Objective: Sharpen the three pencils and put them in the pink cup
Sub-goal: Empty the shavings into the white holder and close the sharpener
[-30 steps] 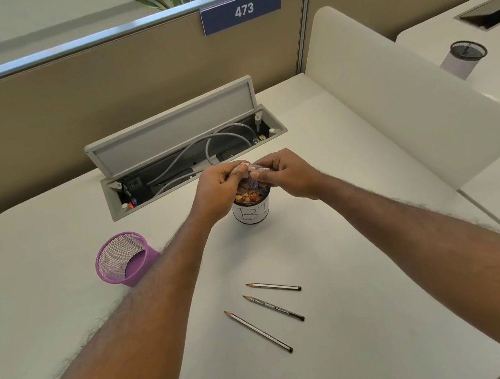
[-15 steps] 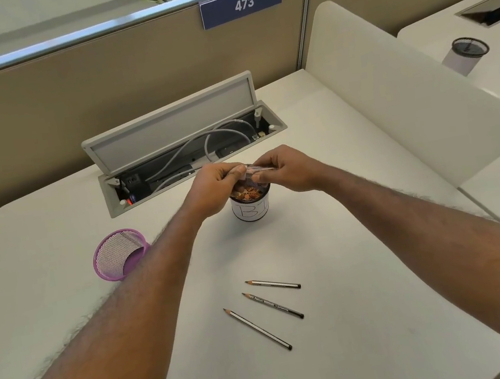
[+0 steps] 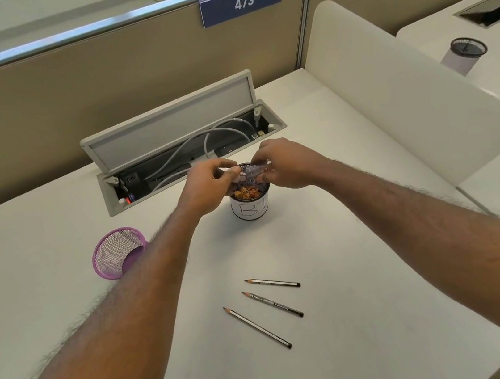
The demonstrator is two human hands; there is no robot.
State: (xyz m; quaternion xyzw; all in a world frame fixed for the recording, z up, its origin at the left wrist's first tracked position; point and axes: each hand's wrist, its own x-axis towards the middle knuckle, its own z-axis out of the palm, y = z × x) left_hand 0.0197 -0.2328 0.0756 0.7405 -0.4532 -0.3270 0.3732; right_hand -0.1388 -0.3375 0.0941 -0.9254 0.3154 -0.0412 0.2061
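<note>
Three dark pencils lie side by side on the white desk near me: the far pencil (image 3: 272,283), the middle pencil (image 3: 272,303) and the near pencil (image 3: 257,327), tips pointing left. The pink mesh cup (image 3: 115,254) stands at the left, partly behind my left forearm. Over a small bin cup (image 3: 250,209) holding pencil shavings, my left hand (image 3: 207,186) and my right hand (image 3: 287,164) together pinch a small clear plastic sharpener (image 3: 251,172). Each hand holds one end of it.
An open cable tray (image 3: 185,153) with its lid up sits behind the bin cup. A white curved divider (image 3: 406,91) borders the desk at the right, with a black mesh cup (image 3: 465,55) on the desk beyond. A tan partition runs along the back.
Both hands stay over the bin cup with the sharpener between them; they have drawn slightly apart, showing more of the clear piece. The pencils have not moved.
</note>
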